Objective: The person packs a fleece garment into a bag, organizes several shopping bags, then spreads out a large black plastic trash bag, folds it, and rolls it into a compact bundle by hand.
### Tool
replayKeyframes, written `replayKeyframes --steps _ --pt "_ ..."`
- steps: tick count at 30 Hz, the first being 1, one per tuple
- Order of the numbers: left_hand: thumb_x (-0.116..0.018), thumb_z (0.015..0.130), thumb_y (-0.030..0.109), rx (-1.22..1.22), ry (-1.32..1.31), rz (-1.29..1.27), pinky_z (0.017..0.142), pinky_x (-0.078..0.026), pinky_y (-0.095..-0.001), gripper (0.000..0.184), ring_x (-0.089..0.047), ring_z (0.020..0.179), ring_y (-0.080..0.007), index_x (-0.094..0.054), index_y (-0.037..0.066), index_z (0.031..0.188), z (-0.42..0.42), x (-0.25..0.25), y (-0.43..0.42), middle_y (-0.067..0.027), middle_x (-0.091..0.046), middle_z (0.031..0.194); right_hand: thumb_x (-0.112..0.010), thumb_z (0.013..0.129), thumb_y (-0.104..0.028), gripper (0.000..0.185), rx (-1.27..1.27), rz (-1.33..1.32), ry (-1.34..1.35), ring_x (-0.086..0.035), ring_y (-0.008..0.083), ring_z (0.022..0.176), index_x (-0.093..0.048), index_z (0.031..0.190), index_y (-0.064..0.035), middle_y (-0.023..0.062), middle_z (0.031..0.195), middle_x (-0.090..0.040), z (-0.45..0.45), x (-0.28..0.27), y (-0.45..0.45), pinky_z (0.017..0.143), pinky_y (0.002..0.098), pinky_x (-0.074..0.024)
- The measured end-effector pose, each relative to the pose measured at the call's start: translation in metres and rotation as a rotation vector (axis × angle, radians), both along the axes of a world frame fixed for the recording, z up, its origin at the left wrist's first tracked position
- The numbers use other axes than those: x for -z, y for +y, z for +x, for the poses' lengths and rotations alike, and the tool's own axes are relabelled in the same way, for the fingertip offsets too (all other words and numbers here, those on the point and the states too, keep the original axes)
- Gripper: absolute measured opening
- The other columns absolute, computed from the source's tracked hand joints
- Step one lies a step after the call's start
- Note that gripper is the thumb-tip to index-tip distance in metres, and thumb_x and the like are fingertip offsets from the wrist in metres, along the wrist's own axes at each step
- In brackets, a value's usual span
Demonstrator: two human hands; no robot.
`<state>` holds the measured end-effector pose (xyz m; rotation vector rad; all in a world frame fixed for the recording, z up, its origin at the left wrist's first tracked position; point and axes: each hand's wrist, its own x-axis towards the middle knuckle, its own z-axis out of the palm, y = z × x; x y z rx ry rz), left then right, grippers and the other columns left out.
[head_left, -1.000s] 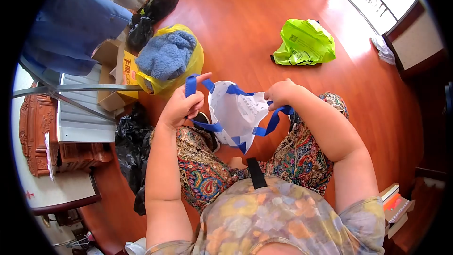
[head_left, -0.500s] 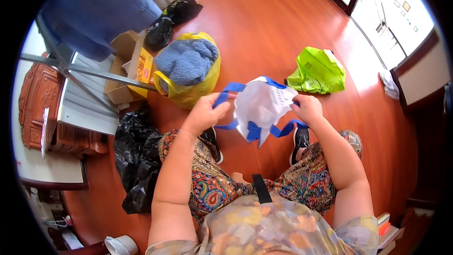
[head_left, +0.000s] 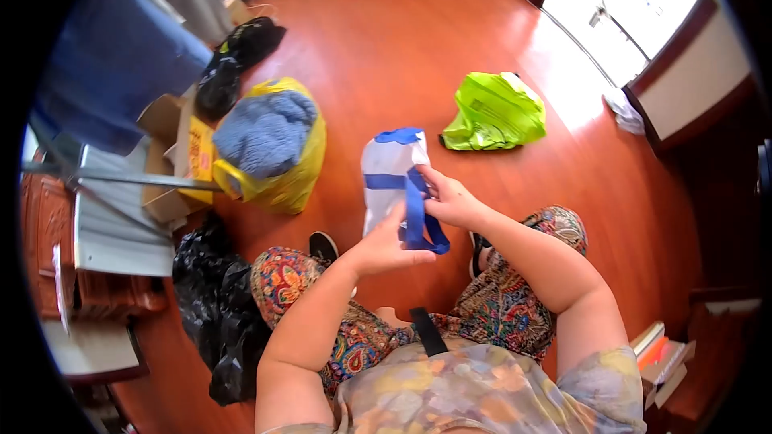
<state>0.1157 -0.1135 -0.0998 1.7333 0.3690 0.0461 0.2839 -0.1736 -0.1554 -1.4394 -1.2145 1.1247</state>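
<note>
A white cloth bag with blue straps (head_left: pixel 386 162) hangs in front of me between my hands, narrower than when spread and turned on its side. My right hand (head_left: pixel 452 201) pinches its right edge, close to the blue strap loop (head_left: pixel 415 217). At the bag's lower end is my left hand (head_left: pixel 384 246), its fingers closed on the fabric partly out of sight and its thumb lying under the loop. Beyond the bag, a bright green plastic bag (head_left: pixel 494 112) lies on the floor.
To the left stands a yellow plastic bag (head_left: pixel 310 173) stuffed with a blue fluffy cloth (head_left: pixel 265 133). Black plastic bags lie by my left knee (head_left: pixel 217 297) and farther back. A cardboard box (head_left: pixel 161 193) and a metal rack bar (head_left: pixel 137 179) are at the left.
The white bag has gone from being spread between both hands to a narrower, turned shape. My hands have come closer together, the left one lower. The view has shifted right.
</note>
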Motion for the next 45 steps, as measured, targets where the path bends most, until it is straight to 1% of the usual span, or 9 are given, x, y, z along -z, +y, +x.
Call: replayKeyframes --steps 3,10,14,16,19,24,31,36,45 --pt "-0.069 0.062 0.024 -0.130 -0.176 0.330 0.084 -0.038 -0.0321 0.076 -0.046 0.101 -0.0242 -0.028 0.004 0.122 0.006 0.002 -0.009 -0.0152 -0.043 0.112 -0.045 0.070 0.004 0.060 0.067 -0.028 0.159 -0.040 0.0161 0.108 -0.019 0.125 0.0030 0.0129 0.116 -0.040 0.004 0.005 0.003 0.087 0.0270 -0.0356" --pt "-0.053 0.071 0.006 -0.512 -0.048 -0.008 0.062 -0.043 -0.0248 0.021 -0.052 0.071 -0.0104 -0.052 0.000 0.091 0.006 0.011 0.009 -0.0058 -0.056 0.078 -0.050 0.079 -0.019 0.043 -0.326 -0.402 0.588 -0.042 0.0137 0.106 -0.039 0.118 -0.0029 0.0068 0.114 -0.046 0.029 -0.046 0.017 0.084 0.0306 -0.0401" --pt "-0.048 0.069 -0.002 -0.694 -0.216 -0.417 0.069 -0.042 -0.0255 0.011 -0.052 0.070 -0.0116 -0.051 0.000 0.080 -0.011 -0.004 0.032 -0.0064 -0.055 0.075 -0.049 0.078 -0.027 0.031 -0.135 -0.530 0.166 -0.055 0.0216 0.088 -0.056 0.099 -0.0056 0.0102 0.099 -0.056 0.106 -0.013 0.058 0.078 0.0310 -0.0437" --pt "-0.045 0.068 -0.006 -0.701 -0.380 -0.498 0.076 -0.042 -0.0330 0.011 -0.053 0.073 -0.0175 -0.048 0.000 0.077 -0.015 -0.013 0.040 -0.0103 -0.055 0.075 -0.051 0.072 -0.022 0.030 0.103 -0.600 -0.680 -0.056 0.0215 0.084 -0.057 0.096 -0.0037 0.0120 0.091 -0.059 0.136 0.029 0.075 0.074 0.0290 -0.0442" --pt "-0.045 0.067 -0.004 -0.728 -0.437 -0.653 0.083 -0.038 -0.0424 0.011 -0.053 0.075 -0.0256 -0.043 0.002 0.075 -0.022 -0.021 0.048 -0.0139 -0.053 0.074 -0.049 0.068 -0.018 0.035 0.317 -0.687 -0.811 -0.053 0.0245 0.091 -0.054 0.100 -0.0047 0.0158 0.092 -0.057 0.166 0.119 0.078 0.079 0.0306 -0.0419" --pt "-0.051 0.066 0.002 -0.861 -0.474 -0.774 0.081 -0.038 -0.0438 0.012 -0.055 0.077 -0.0316 -0.039 0.005 0.070 -0.024 -0.028 0.050 -0.0168 -0.055 0.073 -0.045 0.070 -0.010 0.050 0.157 -0.911 -0.812 -0.041 0.0308 0.108 -0.037 0.119 -0.0101 0.0160 0.134 -0.011 0.147 0.190 0.099 0.089 0.0356 -0.0363" --pt "-0.058 0.063 0.010 -0.916 -0.254 -0.538 0.067 -0.042 -0.0382 0.016 -0.052 0.060 -0.0248 -0.044 0.003 0.065 -0.017 -0.022 0.060 -0.0119 -0.049 0.059 -0.042 0.075 -0.011 0.037 0.020 -1.114 -0.882 -0.046 0.0296 0.104 -0.043 0.112 -0.0078 0.0149 0.135 0.008 0.162 0.245 0.126 0.086 0.0383 -0.0393" --pt "-0.052 0.064 0.005 -0.921 -0.236 -0.683 0.062 -0.043 -0.0403 0.012 -0.052 0.051 -0.0257 -0.046 -0.001 0.073 -0.023 -0.026 0.066 -0.0164 -0.052 0.059 -0.044 0.075 -0.008 0.044 0.021 -0.960 -1.105 -0.043 0.0230 0.106 -0.033 0.118 -0.0016 0.0065 0.131 -0.020 0.175 0.270 0.115 0.081 0.0362 -0.0419" --pt "-0.042 0.071 0.014 -0.773 -0.432 -0.989 0.074 -0.039 -0.0407 0.015 -0.052 0.066 -0.0280 -0.047 0.000 0.075 -0.047 -0.031 0.058 -0.0183 -0.054 0.068 -0.047 0.071 -0.002 0.023 0.377 -0.247 -1.102 -0.051 0.0317 0.086 -0.051 0.093 -0.0002 0.0143 0.104 -0.047 0.175 0.123 0.123 0.075 0.0367 -0.0432"
